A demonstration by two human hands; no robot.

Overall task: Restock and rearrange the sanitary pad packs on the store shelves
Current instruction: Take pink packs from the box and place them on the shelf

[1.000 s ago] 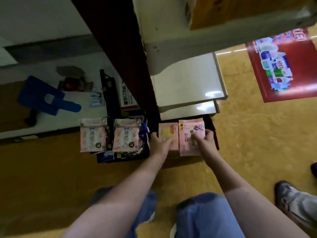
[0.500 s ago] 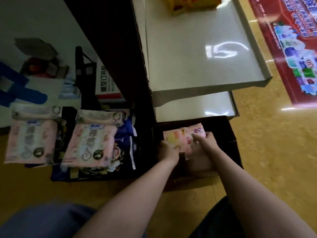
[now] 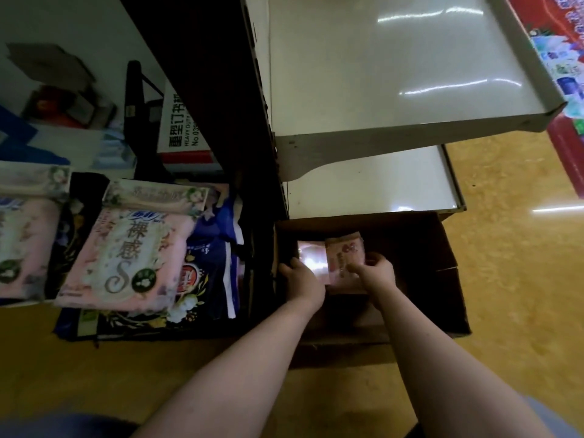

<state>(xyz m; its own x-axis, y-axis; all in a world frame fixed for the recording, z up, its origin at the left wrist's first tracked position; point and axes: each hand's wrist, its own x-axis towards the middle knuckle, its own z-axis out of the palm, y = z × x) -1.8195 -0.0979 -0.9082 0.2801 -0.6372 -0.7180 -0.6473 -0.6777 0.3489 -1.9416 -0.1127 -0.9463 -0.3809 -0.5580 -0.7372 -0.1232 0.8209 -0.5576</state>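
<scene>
From the head camera, looking down, both bare forearms reach into an open cardboard box (image 3: 442, 267) that sits on the yellowish floor (image 3: 521, 295) at the foot of the shelving. The right hand (image 3: 376, 275) pinches a small pink pack (image 3: 343, 254) by its right edge, fingers (image 3: 374, 259) curled over the side and thumb on the front, and holds it upright inside the box. Just to the left, touching it, stands a glossy pack (image 3: 311, 259) whose print is washed out by glare. The left hand (image 3: 301, 281) grasps it low at its left edge, fingers bent round it, though the tips are out of sight. Above the box, two white shelves jut out, the lower shelf (image 3: 373, 184) just over the box's far wall and the upper shelf (image 3: 395, 74) wider and nearer the camera. A dark upright post (image 3: 205, 90) separates this bay from the one on the left. There, two large pink packs (image 3: 126, 251) lie flat side by side on top of dark blue packs (image 3: 215, 248). Behind them stands a white carton (image 3: 180, 124) with black lettering and a red band. A red poster (image 3: 565, 128) lies on the floor at the far right.
</scene>
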